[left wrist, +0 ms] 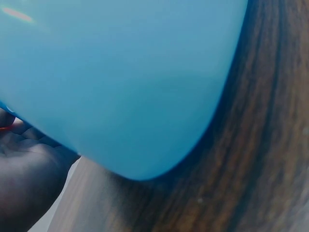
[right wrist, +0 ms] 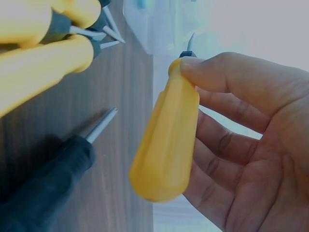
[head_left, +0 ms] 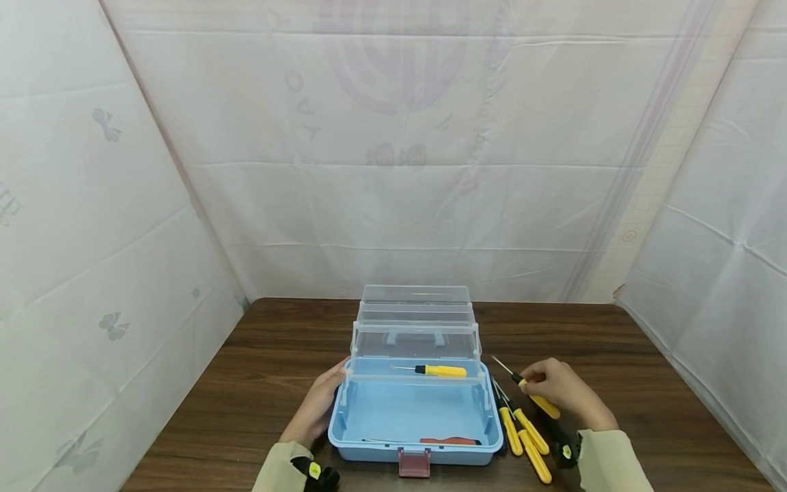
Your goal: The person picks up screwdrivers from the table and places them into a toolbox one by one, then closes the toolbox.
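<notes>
A light-blue toolbox [head_left: 418,406] stands open, its clear tiered trays [head_left: 418,342] raised at the back. My left hand [head_left: 322,403] holds the box's left side; its fingertips are hidden, and the left wrist view shows mostly the blue wall [left wrist: 130,87]. With my right hand [head_left: 556,384] I pinch a yellow-handled screwdriver [right wrist: 166,135] near its black collar, right of the box, its shaft pointing up toward the trays. Another yellow-handled screwdriver [head_left: 444,370] lies across the back of the box. Inside the front wall lies a red-handled tool [head_left: 450,441] with a thin shaft.
Several yellow-handled screwdrivers [head_left: 530,432] lie bunched against the box's right side. Near them, a black-handled screwdriver [right wrist: 50,186] lies on the dark wooden table [head_left: 277,342]. A reddish latch [head_left: 415,463] hangs at the box's front. White sheets [head_left: 418,205] enclose the table's back and sides.
</notes>
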`<control>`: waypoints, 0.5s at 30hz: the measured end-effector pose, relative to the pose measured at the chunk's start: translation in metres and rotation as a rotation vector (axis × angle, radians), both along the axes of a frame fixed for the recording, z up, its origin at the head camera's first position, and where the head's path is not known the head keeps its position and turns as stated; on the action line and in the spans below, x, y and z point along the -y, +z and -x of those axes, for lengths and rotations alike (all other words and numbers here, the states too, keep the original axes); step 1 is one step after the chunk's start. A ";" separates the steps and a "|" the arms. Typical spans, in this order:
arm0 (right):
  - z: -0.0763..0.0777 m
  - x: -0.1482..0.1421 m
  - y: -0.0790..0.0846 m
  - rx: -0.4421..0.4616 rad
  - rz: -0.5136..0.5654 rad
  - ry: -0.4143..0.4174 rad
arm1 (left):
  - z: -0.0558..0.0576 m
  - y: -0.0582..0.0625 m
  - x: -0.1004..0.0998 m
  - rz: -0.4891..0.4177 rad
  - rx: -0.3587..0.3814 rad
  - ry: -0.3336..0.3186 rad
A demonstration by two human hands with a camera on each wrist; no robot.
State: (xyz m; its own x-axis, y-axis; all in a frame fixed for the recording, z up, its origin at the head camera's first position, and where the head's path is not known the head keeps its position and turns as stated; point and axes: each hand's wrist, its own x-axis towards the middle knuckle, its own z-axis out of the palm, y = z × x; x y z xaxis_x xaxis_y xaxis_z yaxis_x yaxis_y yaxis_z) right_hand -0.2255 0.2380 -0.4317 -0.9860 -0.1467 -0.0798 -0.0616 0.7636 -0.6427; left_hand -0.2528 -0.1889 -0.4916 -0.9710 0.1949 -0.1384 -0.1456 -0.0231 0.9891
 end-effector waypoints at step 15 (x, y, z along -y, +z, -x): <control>0.000 0.005 0.016 -0.040 -0.001 0.053 | 0.001 -0.001 0.001 -0.001 -0.002 -0.001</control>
